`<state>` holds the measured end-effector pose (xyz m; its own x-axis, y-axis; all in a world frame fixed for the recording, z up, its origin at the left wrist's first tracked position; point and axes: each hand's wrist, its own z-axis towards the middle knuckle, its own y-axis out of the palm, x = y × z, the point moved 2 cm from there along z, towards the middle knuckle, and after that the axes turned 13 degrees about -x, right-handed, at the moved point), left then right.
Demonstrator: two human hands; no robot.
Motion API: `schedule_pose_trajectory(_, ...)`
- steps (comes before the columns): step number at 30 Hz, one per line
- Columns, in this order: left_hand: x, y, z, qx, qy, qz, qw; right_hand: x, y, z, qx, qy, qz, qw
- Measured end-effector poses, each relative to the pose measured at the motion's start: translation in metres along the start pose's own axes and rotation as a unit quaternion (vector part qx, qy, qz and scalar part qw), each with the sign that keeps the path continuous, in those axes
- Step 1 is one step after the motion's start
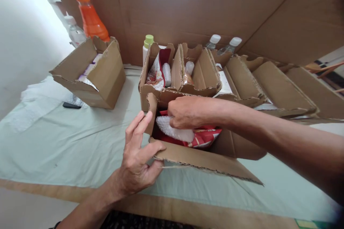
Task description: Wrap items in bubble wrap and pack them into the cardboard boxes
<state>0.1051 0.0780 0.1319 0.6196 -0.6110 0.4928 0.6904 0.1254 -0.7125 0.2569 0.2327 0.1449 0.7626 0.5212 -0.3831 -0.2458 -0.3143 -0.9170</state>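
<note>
Right grip: my right hand was clenched, knuckles up, fingers curled over the wrap and pressing down on it.
Left grip: my left hand was spread loose and grasped nothing. The thumb lay on the front flap and the fingertips leaned on the side flap of the box.
Wrap: a white bubble roll, inside the box at its left end, on top of a red packet.
Box: open with its flaps out, near the middle of the desk, touching the boxes behind.
Doing it well: I judged that a flat, even push would seat the wrap without crushing the packet. The left hand, I thought, should brace that corner so the box did not slide on the cloth.
Behind: those boxes held more wrapped packets, and capped bottles stood past them.
Far left: a separate box sat well apart, with an orange bottle behind it.
</note>
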Motion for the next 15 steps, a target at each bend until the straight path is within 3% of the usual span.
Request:
schedule_pose_trajectory(2, 0.000, 0.000, 0.001, 0.001, -0.003, 0.003, 1.000, -0.010, 0.004, 0.009, -0.167, -0.013, -0.036, 0.985)
schedule_pose_trajectory(3, 0.000, 0.001, 0.001, 0.003, -0.004, 0.003, 1.000, -0.016, 0.004, 0.013, -0.217, -0.012, -0.047, 0.975)
schedule_pose_trajectory(7, -0.002, 0.001, 0.003, 0.016, -0.006, -0.009, 1.000, -0.037, -0.008, 0.012, -0.231, 0.034, -0.067, 0.970)
schedule_pose_trajectory(12, -0.005, 0.004, 0.004, 0.035, 0.018, -0.026, 0.999, -0.048, -0.032, -0.021, -0.226, 0.087, -0.091, 0.966)
schedule_pose_trajectory(15, -0.005, 0.005, 0.005, 0.050, 0.025, -0.022, 0.998, -0.054, -0.028, -0.028, -0.234, 0.119, -0.117, 0.958)
